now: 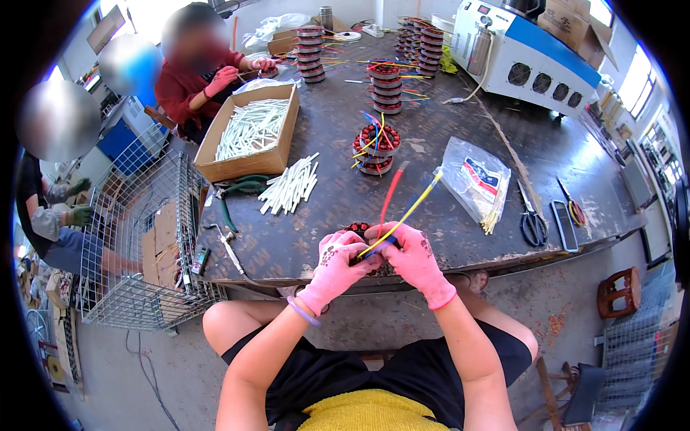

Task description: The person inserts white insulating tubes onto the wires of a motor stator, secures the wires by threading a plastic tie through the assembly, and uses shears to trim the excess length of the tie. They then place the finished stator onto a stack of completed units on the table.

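A coil ring (359, 226) sits at the near edge of a dark table (323, 129), partly behind a worker's pink-gloved left hand (338, 260), whose fingers appear to pinch a yellow lead (413, 207), and the right hand (412, 260), its fingers curled close by, their hold impossible to tell. With a red lead (390, 194) rising alongside, a slack pinch or stray tug could let the 2 strands slip or tangle. The hands hide most of the ring and the leads' lower ends, while 1 co-worker (49, 215) at far left is partly screened by a wire cage (133, 287).
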The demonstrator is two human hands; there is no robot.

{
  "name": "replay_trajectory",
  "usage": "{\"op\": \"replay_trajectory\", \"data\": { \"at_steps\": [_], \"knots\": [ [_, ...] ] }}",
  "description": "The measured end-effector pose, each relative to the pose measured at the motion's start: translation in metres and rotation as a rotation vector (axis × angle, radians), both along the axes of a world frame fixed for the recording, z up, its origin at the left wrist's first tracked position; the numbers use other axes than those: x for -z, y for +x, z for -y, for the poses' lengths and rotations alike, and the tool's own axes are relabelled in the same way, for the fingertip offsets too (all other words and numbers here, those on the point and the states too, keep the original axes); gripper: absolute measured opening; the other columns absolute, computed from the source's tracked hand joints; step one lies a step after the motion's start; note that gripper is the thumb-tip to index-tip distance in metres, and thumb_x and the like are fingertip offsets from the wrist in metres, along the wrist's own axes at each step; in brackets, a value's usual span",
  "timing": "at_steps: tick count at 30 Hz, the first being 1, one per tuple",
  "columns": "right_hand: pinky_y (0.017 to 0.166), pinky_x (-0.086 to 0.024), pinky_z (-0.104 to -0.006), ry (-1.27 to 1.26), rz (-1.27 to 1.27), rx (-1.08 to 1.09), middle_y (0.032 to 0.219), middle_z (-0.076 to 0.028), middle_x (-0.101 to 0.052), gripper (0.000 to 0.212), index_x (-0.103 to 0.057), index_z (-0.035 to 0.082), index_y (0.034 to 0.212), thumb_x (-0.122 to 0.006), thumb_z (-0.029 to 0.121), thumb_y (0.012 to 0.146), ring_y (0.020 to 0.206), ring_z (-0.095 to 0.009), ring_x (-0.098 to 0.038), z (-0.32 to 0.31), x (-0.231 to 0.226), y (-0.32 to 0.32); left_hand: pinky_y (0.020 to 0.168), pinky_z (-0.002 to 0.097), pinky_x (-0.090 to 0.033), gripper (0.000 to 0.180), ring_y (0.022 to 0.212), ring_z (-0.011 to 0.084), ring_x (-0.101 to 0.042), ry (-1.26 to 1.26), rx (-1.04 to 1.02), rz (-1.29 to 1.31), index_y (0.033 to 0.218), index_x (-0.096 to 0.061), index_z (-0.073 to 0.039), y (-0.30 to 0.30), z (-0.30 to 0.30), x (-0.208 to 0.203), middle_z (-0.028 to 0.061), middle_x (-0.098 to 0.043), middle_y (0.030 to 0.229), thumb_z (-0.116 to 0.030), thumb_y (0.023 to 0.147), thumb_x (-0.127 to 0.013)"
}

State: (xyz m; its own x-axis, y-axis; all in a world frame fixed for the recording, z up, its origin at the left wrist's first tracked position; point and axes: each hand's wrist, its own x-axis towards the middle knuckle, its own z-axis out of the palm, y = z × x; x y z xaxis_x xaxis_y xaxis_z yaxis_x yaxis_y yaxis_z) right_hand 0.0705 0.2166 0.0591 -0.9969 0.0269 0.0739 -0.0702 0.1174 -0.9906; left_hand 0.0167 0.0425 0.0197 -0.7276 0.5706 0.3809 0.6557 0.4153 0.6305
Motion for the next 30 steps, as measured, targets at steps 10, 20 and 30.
{"op": "replay_trajectory", "data": {
  "at_steps": [10,20,30],
  "knots": [
    [0.071,-0.051,-0.0233,-0.202,0.022,0.009,0.091,-0.001,-0.068,0.02,-0.067,0.0,0.111,-0.059,-0.001,0.093,0.08,-0.007,-0.061,0.004,0.008,0.005,0.097,0.0447,-0.036,0.022,0.104,0.0267,-0.058,-0.029,0.012,0.001,0.089,-0.071,-0.014,-0.002,0.001,0.003,0.0032,-0.062,0.094,-0.033,0.079,-0.076],
    [0.077,-0.051,-0.0281,0.254,-0.079,-0.173,0.1,-0.009,-0.07,0.021,-0.067,-0.002,0.107,-0.054,-0.003,0.091,0.085,-0.014,-0.064,0.002,-0.013,-0.009,0.095,0.0432,-0.036,0.025,0.101,0.0238,-0.057,0.015,0.065,0.02,0.094,-0.071,-0.013,-0.009,0.006,0.009,0.0017,-0.061,0.094,-0.032,0.078,-0.076],
    [0.076,-0.045,-0.0244,0.464,-0.407,0.564,0.095,-0.001,-0.064,0.031,-0.065,0.004,0.12,-0.051,0.026,0.103,0.082,-0.009,-0.055,-0.029,-0.15,-0.037,0.097,0.0433,-0.036,0.02,0.104,0.0254,-0.059,0.223,0.047,0.083,0.093,-0.074,-0.014,-0.001,0.002,0.019,0.0024,-0.065,0.097,-0.03,0.081,-0.072]
  ]
}}
